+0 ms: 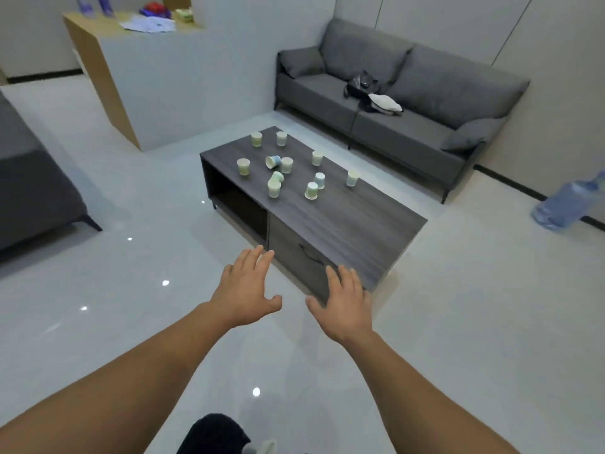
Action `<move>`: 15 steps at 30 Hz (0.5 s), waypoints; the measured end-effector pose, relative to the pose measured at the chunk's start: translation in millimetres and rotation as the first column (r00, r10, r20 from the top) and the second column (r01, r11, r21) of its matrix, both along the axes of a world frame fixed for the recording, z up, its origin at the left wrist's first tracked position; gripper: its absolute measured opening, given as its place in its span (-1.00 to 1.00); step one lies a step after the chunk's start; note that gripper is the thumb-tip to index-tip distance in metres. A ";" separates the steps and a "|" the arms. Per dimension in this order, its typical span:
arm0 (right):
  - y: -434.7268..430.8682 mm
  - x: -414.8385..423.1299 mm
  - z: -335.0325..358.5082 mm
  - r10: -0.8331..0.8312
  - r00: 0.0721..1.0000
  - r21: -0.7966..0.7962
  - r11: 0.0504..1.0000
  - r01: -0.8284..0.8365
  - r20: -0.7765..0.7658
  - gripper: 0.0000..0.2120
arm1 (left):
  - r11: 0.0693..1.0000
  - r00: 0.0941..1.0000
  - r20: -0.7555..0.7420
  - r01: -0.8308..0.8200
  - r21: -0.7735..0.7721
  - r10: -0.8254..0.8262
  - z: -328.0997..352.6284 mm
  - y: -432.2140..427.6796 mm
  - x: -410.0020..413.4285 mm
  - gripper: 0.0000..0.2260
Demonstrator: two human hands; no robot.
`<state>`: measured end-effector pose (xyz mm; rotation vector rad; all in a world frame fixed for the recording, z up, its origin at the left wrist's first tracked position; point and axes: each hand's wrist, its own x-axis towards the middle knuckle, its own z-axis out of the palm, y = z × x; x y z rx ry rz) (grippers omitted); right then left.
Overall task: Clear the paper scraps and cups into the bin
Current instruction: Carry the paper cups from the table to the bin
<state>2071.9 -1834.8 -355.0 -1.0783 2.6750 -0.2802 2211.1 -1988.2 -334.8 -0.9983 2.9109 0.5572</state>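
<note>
So far nothing looks cleared: about a dozen paper cups (284, 165) are scattered across the far half of the low dark desk (343, 221), and its near half is bare. No bin shows in this view, and I can see no paper scraps on the desk; some loose sheets (149, 24) lie on the far counter (98, 54) at upper left, though whether they belong to the job I cannot tell. Both hands are stretched out in front, well short of the cups: the left hand (245, 288) hangs over the floor just off the desk's near corner, the right hand (345, 303) beside it in front of the drawer face. Fingers on both are spread and slack, holding nothing. Most cups stand with their long axis vertical, some mouth up and a few, near the middle right, seemingly mouth down. Two lie tipped over near the middle of the cluster, one (272, 161) with its mouth facing left and toward the camera, the other (276, 177) leaning against an upright cup. By my judgement the whole task remains.
</note>
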 end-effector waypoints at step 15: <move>-253.7 -123.5 -26.5 -0.026 0.999 0.050 0.998 0.025 0.026 -0.24 | 0.999 1.000 0.027 -0.005 0.040 0.004 -21.6 -265.5 -118.8 -0.20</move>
